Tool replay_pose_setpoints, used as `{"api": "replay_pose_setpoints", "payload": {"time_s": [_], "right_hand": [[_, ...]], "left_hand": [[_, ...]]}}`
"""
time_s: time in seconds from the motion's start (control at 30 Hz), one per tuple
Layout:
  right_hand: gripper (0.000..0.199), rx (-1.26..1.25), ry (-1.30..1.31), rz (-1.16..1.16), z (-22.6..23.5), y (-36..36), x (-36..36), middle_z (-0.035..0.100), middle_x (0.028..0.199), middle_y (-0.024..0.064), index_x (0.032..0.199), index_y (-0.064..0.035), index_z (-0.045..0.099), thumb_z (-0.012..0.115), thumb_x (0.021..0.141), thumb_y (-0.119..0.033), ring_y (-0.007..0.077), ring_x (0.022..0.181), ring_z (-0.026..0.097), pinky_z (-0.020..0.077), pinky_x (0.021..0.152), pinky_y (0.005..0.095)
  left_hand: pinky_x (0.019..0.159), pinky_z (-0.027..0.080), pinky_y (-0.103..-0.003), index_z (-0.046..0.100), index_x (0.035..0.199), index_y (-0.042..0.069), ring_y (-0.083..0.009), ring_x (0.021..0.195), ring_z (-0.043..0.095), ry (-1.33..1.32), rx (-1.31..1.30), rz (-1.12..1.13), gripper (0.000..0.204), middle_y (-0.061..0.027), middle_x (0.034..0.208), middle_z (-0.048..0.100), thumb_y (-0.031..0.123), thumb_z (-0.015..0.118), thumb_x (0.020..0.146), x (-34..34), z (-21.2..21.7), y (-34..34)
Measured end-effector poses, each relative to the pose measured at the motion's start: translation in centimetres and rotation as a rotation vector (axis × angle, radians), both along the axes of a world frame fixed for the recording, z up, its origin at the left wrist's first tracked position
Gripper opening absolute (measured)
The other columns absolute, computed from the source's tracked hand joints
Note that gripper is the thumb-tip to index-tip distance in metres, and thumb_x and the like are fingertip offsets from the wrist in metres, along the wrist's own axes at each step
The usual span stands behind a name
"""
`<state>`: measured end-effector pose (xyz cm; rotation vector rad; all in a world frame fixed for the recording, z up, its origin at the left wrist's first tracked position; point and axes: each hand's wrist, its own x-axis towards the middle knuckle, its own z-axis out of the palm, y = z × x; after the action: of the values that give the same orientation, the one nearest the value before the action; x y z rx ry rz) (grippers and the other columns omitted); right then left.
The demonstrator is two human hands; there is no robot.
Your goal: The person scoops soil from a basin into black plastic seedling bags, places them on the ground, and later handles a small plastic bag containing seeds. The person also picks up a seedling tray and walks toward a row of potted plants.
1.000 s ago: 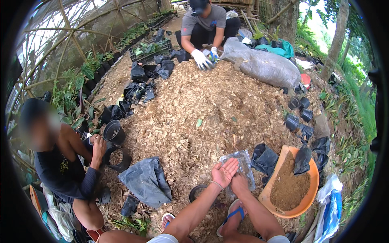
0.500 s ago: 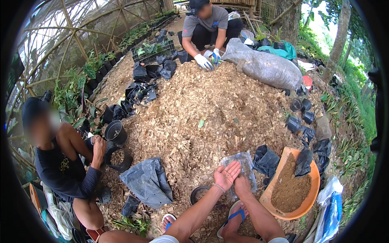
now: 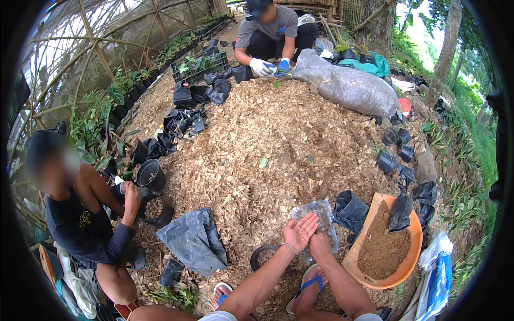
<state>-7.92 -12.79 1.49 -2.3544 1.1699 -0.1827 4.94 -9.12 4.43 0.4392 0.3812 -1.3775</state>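
My left hand (image 3: 300,231) is turned palm up with its fingers stretched out. Tiny specks seem to lie on the palm, too small to name. Close against it, my right hand (image 3: 320,244) reaches down beside the left, its fingers mostly hidden. Both hands are above a clear plastic tray (image 3: 327,210) that rests on the heap of dry brown leaf litter (image 3: 257,144). A round dark pot (image 3: 258,259) stands just left of my left wrist.
To my right is an orange basin (image 3: 415,251) of brown soil, beside black plastic bags (image 3: 349,209). A large grey bag (image 3: 198,241) lies left. One person sits at left near black pots (image 3: 151,175); another, gloved, crouches beyond the heap by a filled sack (image 3: 353,88).
My hands keep nearly the same place and pose. The gloved person's hands have shifted slightly up and left. At left, the seated person's hands have come together.
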Motion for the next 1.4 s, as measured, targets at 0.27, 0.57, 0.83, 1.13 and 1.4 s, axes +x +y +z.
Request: {"api": "replay_pose_setpoints", "payload": {"time_s": [0.27, 0.57, 0.83, 1.13, 1.4], "right_hand": [[0.024, -0.028, -0.014, 0.003, -0.2, 0.1, -0.4, 0.069, 0.11, 0.0251, 0.105, 0.0035, 0.072, 0.055, 0.09, -0.003, 0.0441, 0.102, 0.068, 0.0558, 0.085, 0.0533], [0.022, -0.002, 0.034, 0.075, 3.5, 0.7, -1.2, 0.07, 0.103, 0.0251, 0.099, 0.0022, 0.074, 0.06, 0.089, -0.01, 0.043, 0.097, 0.07, 0.0574, 0.085, 0.0505], [0.024, 0.134, -0.112, 0.174, 20.6, 1.5, -2.1, 0.073, 0.104, 0.0225, 0.105, -0.0098, 0.078, 0.066, 0.088, -0.022, 0.0395, 0.092, 0.072, 0.0586, 0.08, 0.0478], [0.103, 0.473, -0.327, 1.475, 18.8, 13.2, 6.1, 0.029, 0.168, 0.0176, 0.162, -0.0061, 0.026, 0.072, 0.089, -0.063, 0.0382, 0.149, 0.038, 0.0334, 0.122, 0.0494], [0.044, 0.401, 0.026, 1.008, 19.6, 7.5, 3.5, 0.071, 0.122, 0.0197, 0.126, -0.0059, 0.07, 0.056, 0.103, -0.041, 0.0372, 0.112, 0.068, 0.0534, 0.094, 0.0447]], "left_hand": [[0.12, 0.041, -0.049, 0.044, 0.148, -0.012, -0.0383, 0.143, 0.05, -0.012, 0.012, 0.006, 0.064, -0.0285, 0.152, 0.049, 0.032, 0.027, 0.105, 0.4, 0.5, 0.4], [0.12, 0.042, -0.049, 0.044, 0.147, -0.013, -0.0389, 0.142, 0.05, -0.019, 0.007, 0.006, 0.063, -0.0293, 0.151, 0.05, 0.032, 0.027, 0.105, 0.3, 0.7, 0.0], [0.119, 0.042, -0.05, 0.045, 0.146, -0.013, -0.0393, 0.142, 0.05, -0.081, 0.046, -0.027, 0.063, -0.0295, 0.15, 0.051, 0.031, 0.028, 0.105, -0.4, 0.2, -1.0], [0.121, 0.041, -0.046, 0.044, 0.147, -0.013, -0.0365, 0.143, 0.049, -0.026, -0.002, -0.085, 0.061, -0.0273, 0.153, 0.049, 0.03, 0.029, 0.106, -3.4, 1.6, -3.0], [0.121, 0.04, -0.048, 0.041, 0.149, -0.013, -0.038, 0.144, 0.047, -0.054, 0.041, -0.099, 0.062, -0.0282, 0.155, 0.045, 0.03, 0.03, 0.105, -4.2, 0.7, -1.9]]}}
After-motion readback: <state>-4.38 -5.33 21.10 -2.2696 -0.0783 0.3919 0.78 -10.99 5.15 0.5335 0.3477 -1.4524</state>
